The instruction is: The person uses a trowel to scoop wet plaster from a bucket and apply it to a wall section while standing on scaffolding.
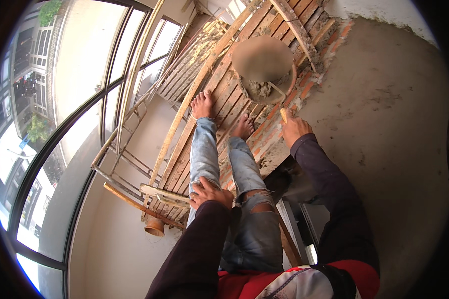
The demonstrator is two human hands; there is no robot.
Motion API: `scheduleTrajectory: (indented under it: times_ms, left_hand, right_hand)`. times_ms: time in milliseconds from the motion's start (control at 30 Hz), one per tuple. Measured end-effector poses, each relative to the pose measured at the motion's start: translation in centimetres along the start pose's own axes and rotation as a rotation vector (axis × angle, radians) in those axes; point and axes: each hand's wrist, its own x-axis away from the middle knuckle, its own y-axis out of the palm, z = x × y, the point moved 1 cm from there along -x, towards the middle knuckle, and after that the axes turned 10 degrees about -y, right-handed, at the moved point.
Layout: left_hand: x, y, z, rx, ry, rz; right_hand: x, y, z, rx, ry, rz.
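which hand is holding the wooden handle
The right hand: it grips the pale wooden handle, while the left hand rests on the jeans, over the left leg.

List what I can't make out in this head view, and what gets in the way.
In the head view:
- Upper part of the mortar container: covered by a round blur.
- Far end of the wooden-handled tool: lost near the mortar and blur.
- Palm of the right hand: hidden by its back.
- Palm of the left hand: turned down onto the jeans.
- Street details: too small, partly washed out.
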Motion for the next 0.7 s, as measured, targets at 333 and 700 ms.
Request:
scheduleTrajectory:
  times_ms: [333,700]
  left_hand:
    - [0.3,-0.4,0.1,-0.007,0.015,-0.017]
    - [0.3,-0.4,0.3,-0.018,0.021,-0.004]
  right_hand:
    - [-6.8,0.5,5.1,-1.651,0.246,-0.359]
    - [-0.1,0.6,-0.5,0.058,-0.005,-0.051]
